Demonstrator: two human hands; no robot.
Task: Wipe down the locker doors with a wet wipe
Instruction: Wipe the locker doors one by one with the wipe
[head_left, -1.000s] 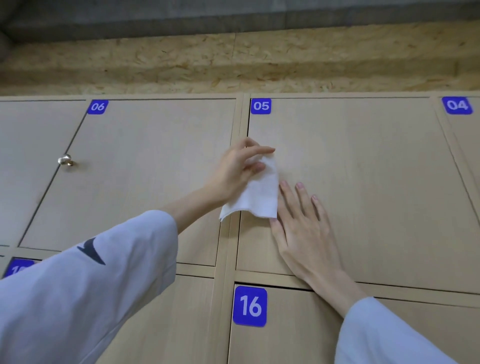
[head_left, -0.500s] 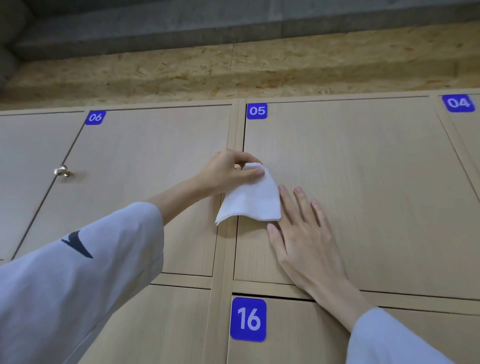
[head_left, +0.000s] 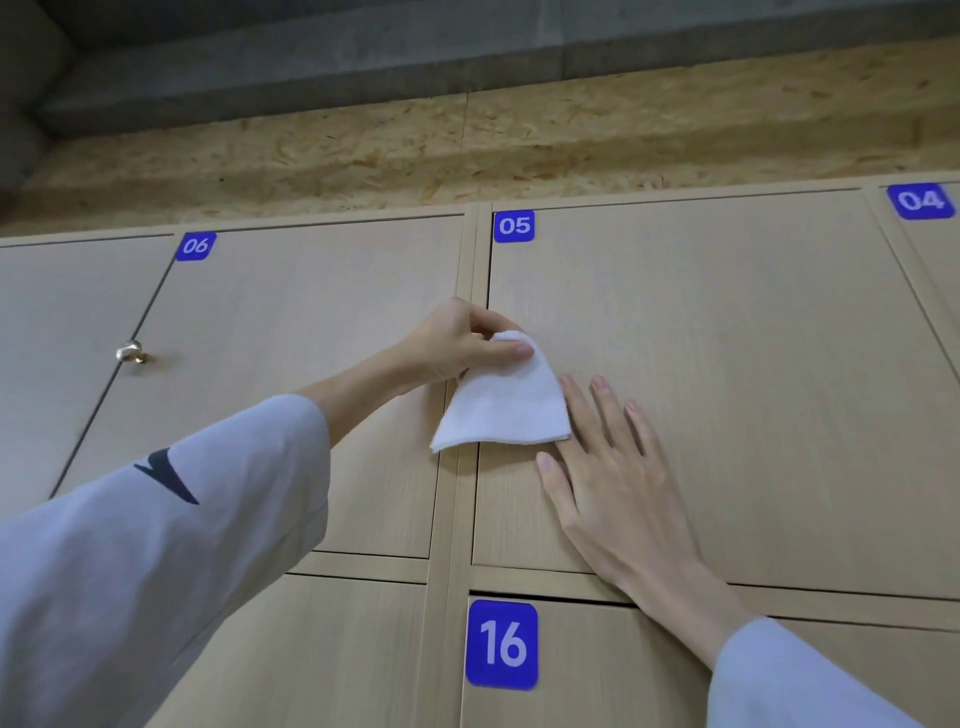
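Wipe held at the left edge of door 05, ready to rub.

The left hand (head_left: 462, 343) pinches the top of the white wet wipe (head_left: 501, 402) between thumb and fingers. The wipe hangs down from that pinch, long way up and down, over the gap between door 06 (head_left: 291, 332) and door 05 (head_left: 753, 374). Just to its right, the right hand (head_left: 613, 483) lies flat and open on door 05, holding nothing, one finger tucked behind the wipe's bottom corner. Most of door 05 lies to the right of both hands. The left hand is nearer the wipe, so I think it rubs that way next.
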